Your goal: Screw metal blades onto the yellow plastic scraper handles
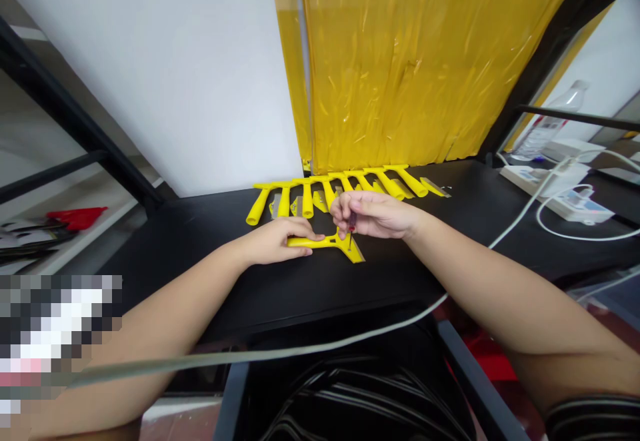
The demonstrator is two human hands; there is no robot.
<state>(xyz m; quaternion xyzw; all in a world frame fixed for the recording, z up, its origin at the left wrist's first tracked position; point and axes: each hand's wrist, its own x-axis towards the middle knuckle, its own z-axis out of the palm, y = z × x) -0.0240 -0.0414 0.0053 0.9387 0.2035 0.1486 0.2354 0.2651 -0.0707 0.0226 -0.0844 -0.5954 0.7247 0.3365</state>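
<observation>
A yellow scraper (353, 252) with a thin metal blade edge lies flat on the black table (280, 288). My left hand (273, 240) is closed around its handle, thumb on the near side and fingers over the top. In my right hand (373, 213) a small screwdriver (352, 222) with a dark red handle stands upright. Its shaft tip meets the scraper's head. Behind my hands runs a row of several more yellow scrapers (285, 200), their handles angled toward me.
Yellow plastic strip curtain (425, 61) and a white panel (165, 61) rise behind the table. At the right are a power strip (570, 194), cables and a plastic bottle (550, 121). A white cable (320, 348) hangs across the front below my arms.
</observation>
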